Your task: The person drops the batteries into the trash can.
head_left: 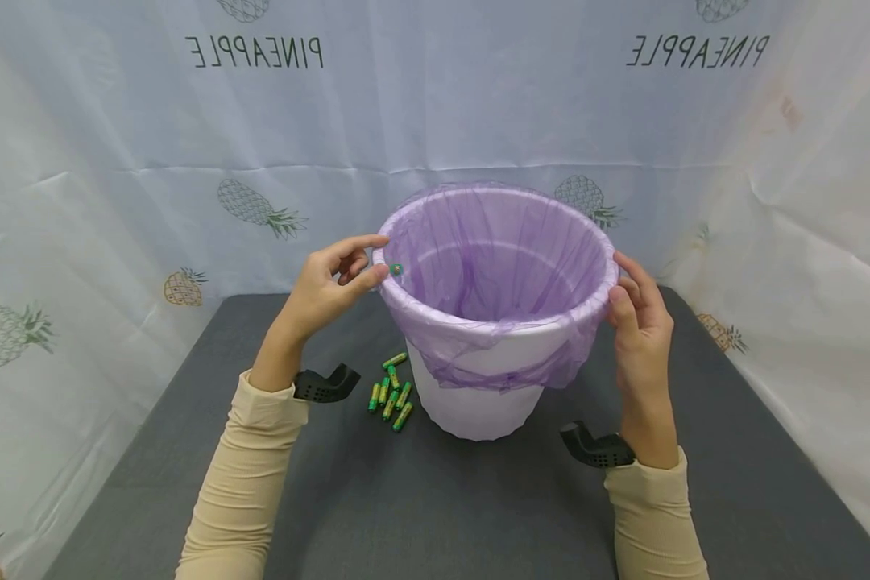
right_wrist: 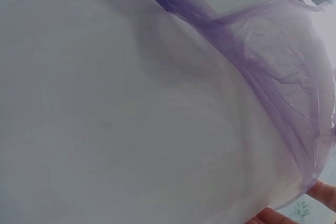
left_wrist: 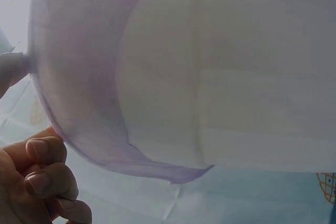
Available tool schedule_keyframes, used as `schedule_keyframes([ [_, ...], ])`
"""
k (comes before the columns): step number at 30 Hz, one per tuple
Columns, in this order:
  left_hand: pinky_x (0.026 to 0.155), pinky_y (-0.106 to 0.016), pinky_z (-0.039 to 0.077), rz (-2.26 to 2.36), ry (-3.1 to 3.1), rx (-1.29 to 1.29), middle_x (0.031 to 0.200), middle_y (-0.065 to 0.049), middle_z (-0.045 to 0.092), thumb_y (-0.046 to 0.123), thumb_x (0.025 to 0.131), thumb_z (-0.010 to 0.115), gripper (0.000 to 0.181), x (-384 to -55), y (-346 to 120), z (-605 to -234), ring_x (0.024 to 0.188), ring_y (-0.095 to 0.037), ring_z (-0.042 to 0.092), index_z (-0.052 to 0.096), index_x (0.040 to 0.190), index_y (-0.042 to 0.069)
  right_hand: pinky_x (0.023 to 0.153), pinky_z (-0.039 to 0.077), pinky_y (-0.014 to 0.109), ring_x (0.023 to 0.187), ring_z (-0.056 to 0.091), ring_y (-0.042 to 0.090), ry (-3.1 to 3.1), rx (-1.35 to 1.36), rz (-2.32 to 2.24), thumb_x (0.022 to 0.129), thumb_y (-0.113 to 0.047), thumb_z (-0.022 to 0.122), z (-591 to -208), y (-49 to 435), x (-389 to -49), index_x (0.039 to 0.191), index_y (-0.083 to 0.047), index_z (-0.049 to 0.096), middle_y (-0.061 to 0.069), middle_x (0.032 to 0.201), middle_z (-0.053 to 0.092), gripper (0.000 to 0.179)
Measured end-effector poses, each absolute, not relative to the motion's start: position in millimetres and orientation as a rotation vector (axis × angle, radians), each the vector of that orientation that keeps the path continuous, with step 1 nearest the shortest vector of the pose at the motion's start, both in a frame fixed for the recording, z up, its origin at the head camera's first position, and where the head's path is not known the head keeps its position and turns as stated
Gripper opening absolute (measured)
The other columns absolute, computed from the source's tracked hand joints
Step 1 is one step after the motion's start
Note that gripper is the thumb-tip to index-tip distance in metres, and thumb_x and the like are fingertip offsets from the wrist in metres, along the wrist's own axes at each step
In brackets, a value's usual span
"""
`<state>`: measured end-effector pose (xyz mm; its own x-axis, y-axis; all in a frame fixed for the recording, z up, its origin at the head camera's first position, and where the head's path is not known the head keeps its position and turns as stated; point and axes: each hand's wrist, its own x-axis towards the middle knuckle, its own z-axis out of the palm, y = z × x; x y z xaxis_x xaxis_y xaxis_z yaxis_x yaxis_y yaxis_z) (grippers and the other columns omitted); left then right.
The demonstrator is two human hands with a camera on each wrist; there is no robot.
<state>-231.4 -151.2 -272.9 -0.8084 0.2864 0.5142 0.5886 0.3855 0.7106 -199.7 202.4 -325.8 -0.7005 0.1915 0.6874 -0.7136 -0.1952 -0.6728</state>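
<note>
A white trash bin (head_left: 476,411) stands upright on the dark table. A thin purple garbage bag (head_left: 507,358) lines it and folds loosely over the rim. At the left side of the rim, my left hand (head_left: 326,282) grips with thumb and index finger; its other fingers curl in the left wrist view. My right hand (head_left: 641,322) holds the right side of the rim, mostly out of the right wrist view. Beside my left thumb tip a small green round end (head_left: 396,270) shows; I cannot tell how it is held.
Several green batteries (head_left: 391,395) lie loose on the table (head_left: 435,515) left of the bin. A white curtain (head_left: 435,97) with pineapple prints hangs behind and along both sides.
</note>
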Motion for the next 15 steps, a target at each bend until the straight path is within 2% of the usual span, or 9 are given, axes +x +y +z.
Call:
schedule_keyframes([
  [12,0.057,-0.022,0.027,-1.396,-2.187,-0.851,0.073,0.0,0.035,0.009,0.09,0.065,0.036,-227,-153,-279,0.064,-0.005,0.033,0.062,0.124,0.001,0.076,0.049,0.017,0.089,0.059,0.007,-1.493,0.584,1.942,0.096,-0.005,0.049,-325,202,-199,0.133,-0.008,0.057,-0.002,0.101,0.067,0.038],
  [15,0.056,-0.022,0.027,-1.394,-2.107,-0.901,0.071,0.0,0.035,0.017,0.091,0.066,0.036,-225,-155,-284,0.063,-0.004,0.033,0.063,0.121,-0.003,0.076,0.049,0.017,0.089,0.059,0.007,-1.501,0.57,1.936,0.096,-0.006,0.05,-326,202,-199,0.133,-0.008,0.057,-0.003,0.101,0.066,0.038],
])
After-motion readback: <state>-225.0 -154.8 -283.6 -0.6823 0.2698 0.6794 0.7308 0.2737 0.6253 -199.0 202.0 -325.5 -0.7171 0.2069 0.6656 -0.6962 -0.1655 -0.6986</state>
